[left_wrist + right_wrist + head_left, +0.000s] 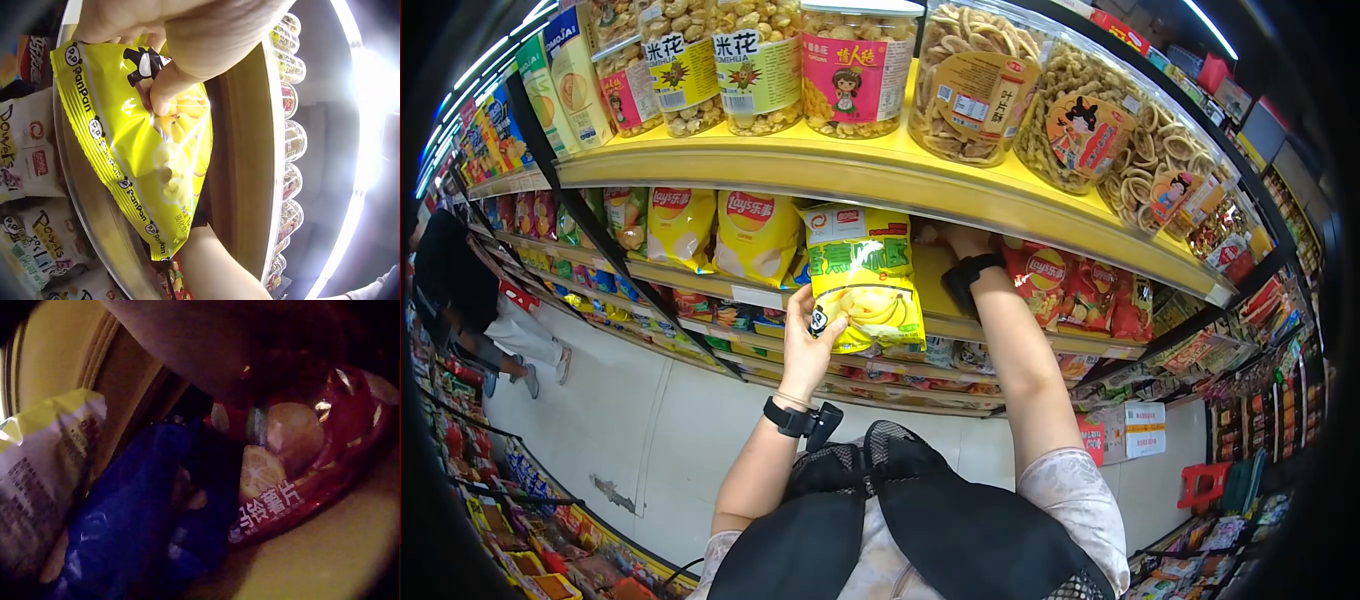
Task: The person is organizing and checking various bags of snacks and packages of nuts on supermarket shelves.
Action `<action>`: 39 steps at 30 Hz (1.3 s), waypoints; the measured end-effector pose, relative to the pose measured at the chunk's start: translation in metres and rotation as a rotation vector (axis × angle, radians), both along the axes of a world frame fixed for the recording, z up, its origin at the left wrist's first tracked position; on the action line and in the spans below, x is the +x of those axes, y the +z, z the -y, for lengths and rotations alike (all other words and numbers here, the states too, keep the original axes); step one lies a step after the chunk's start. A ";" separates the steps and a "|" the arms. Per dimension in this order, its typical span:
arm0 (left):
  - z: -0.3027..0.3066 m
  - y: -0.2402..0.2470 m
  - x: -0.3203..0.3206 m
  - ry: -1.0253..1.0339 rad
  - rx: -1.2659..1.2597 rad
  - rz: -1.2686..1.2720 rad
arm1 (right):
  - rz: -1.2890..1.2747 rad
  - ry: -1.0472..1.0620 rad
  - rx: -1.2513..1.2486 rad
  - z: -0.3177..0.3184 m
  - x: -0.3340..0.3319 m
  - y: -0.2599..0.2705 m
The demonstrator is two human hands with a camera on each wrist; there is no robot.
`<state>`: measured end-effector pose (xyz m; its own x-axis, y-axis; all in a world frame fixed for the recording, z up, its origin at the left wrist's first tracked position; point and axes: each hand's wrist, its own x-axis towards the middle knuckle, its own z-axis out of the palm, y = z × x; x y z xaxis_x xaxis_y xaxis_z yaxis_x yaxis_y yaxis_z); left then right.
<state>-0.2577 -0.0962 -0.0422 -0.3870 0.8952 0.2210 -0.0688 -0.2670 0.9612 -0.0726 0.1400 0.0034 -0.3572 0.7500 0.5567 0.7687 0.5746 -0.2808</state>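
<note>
My left hand (804, 345) grips a yellow PanPan snack bag (866, 285) with bananas printed on it. Its thumb presses the front while the other fingers go behind. The left wrist view shows the same bag (128, 125) tilted in front of the shelf. My right hand (965, 238) reaches deep under the yellow upper shelf, mostly hidden. In the dark right wrist view it looms above a red potato chip bag (294, 450) and a blue bag (144, 512); I cannot tell whether its fingers hold anything.
Clear snack jars (855, 75) line the upper shelf (800, 160), whose edge overhangs the right forearm. Yellow Lay's bags (755, 235) stand left of the held bag, red Lay's bags (1040, 275) to the right. A person (475, 290) stands in the aisle at left; a red stool (1203, 485) is at right.
</note>
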 end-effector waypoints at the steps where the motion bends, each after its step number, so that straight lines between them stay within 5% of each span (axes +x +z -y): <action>1: 0.000 0.001 0.002 0.003 0.011 -0.003 | -0.007 -0.013 0.000 0.004 0.005 0.000; 8: -0.002 -0.002 0.006 0.020 0.044 0.001 | -0.006 -0.141 0.014 0.034 0.006 0.010; 10: 0.000 0.000 0.004 0.035 0.031 -0.037 | 0.273 -0.206 0.162 0.036 0.003 0.008; 14: -0.005 -0.002 0.003 0.036 0.025 -0.047 | 0.244 -0.253 0.017 0.018 0.005 0.008; 18: 0.003 -0.005 -0.002 0.038 0.000 -0.057 | 0.055 -0.153 0.029 0.020 -0.008 -0.001; 20: -0.005 -0.008 0.002 0.050 -0.001 -0.059 | 0.327 -0.096 -0.066 0.035 0.006 0.004; 26: 0.003 0.004 -0.002 0.024 -0.031 -0.096 | 0.341 -0.013 -0.190 0.019 0.007 0.004; 32: 0.006 0.012 0.009 -0.016 -0.018 -0.089 | 0.136 -0.049 -0.166 0.083 0.037 0.021; 34: -0.002 0.015 0.022 -0.059 0.039 -0.059 | -0.421 0.211 -0.458 0.116 0.057 0.024; 37: -0.019 0.027 0.052 -0.080 0.120 -0.157 | -0.667 0.405 -0.664 0.161 0.069 0.026; 39: -0.041 0.024 0.069 -0.045 0.180 -0.258 | -0.639 0.293 -0.424 0.153 0.073 0.003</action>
